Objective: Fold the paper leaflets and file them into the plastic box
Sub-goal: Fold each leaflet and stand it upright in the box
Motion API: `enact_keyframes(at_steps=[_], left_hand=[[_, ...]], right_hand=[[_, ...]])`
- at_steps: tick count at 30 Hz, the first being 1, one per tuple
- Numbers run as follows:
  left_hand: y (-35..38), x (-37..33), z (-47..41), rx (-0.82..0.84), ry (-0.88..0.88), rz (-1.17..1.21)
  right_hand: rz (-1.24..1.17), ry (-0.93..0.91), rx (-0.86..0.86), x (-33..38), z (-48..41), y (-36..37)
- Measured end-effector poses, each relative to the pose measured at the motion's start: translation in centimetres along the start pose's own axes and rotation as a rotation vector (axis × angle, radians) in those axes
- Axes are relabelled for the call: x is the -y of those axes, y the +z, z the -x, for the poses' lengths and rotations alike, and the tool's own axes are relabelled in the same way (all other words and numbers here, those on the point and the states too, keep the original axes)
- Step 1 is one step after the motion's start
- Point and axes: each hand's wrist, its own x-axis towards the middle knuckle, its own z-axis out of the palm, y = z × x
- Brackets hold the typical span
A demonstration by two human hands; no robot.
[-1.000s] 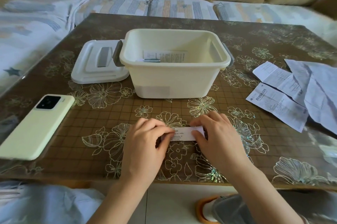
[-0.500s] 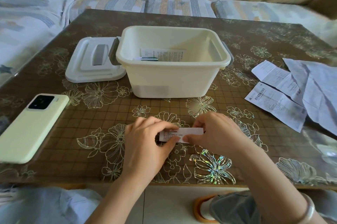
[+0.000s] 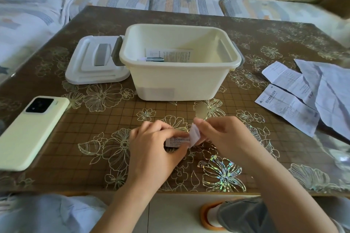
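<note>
leaflet point(image 3: 178, 141) mostly hidden under hands (print unreadable); loose papers point(image 3: 325, 96) cut off right.

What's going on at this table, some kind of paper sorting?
A person is folding a small leaflet on the table. The left hand pins one end flat while the right hand lifts the other end over. An open plastic box behind the hands already holds a few folded papers, and its lid lies beside it. More unfolded leaflets wait at the right, and a phone lies at the left.
</note>
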Motion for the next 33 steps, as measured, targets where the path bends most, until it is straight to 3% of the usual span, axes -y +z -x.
enact_keyframes(at_steps=[7,11,21,26,33], left_hand=[[-0.1,-0.1,-0.1,-0.018,0.000,-0.037],[-0.3,0.0,0.0,0.006,0.007,-0.028],[-2.9,1.7,0.1,0.075,-0.001,0.301],[-2.2,2.2,0.2,0.010,0.034,0.040],[-2.4,2.3,-0.2,0.054,0.017,0.013]], right_hand=[[0.035,-0.310,-0.209,-2.6,1.6,2.0],[0.253,-0.551,-0.281,-4.4,1.8,3.3],[0.481,-0.617,-0.245,-4.4,1.6,3.1],[0.522,-0.608,-0.217,-3.8,0.8,2.9],[0.627,-0.598,-0.150,-1.7,-1.1,2.6]])
